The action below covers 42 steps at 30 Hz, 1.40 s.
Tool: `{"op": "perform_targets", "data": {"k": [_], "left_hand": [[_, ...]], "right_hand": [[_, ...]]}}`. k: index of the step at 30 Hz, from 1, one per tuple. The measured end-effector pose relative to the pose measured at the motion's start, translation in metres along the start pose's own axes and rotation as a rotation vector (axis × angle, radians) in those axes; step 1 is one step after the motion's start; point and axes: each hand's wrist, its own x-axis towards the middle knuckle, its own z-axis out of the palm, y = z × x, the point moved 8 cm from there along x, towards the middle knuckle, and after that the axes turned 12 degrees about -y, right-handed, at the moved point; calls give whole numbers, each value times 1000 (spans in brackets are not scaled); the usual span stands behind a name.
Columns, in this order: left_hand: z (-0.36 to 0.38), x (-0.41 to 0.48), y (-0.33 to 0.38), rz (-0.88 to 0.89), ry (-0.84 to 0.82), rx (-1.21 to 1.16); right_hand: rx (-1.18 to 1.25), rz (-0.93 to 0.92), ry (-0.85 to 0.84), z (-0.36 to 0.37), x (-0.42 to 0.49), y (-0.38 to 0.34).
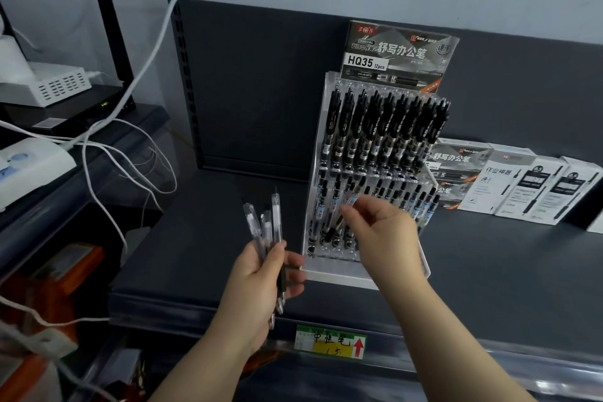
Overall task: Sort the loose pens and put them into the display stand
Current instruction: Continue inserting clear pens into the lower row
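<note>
Pinching a pen [352, 201] at the stand [327, 275], right grip [382, 233] — left grip [261, 275] clasps loose pens [276, 224].

Stand pens [385, 121] are black, the loose pens [261, 228] seemingly clear-bodied.

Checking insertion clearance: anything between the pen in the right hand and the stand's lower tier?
Nothing separate visible. The right hand pinches the pen right at the lower tier of the display stand, close among seated pens. Its target slot isn't visible.
</note>
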Motion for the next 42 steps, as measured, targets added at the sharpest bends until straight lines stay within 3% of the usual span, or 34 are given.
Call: {"op": "perform_targets", "data": {"k": [12, 16, 20, 24, 27, 31, 35, 42], "left_hand": [[4, 3, 2, 22, -26, 41], [3, 4, 1, 22, -19, 37], [6, 5, 2, 41, -43, 57], [20, 3, 5, 65, -156, 106], [30, 2, 5, 57, -236, 119], [25, 7, 4, 53, -175, 104], [10, 12, 7, 73, -46, 86], [13, 12, 11, 93, -49, 143]], "right_hand": [[-246, -48, -55, 25, 4, 1], [-227, -20, -63, 24, 4, 1], [-102, -23, -46, 19, -8, -4], [321, 51, -335, 44, -21, -8], [437, 42, -451, 51, -26, -11], [550, 96, -261, 25, -20, 0], [427, 56, 15, -13, -12, 7], [152, 84, 26, -3, -6, 15]]}}
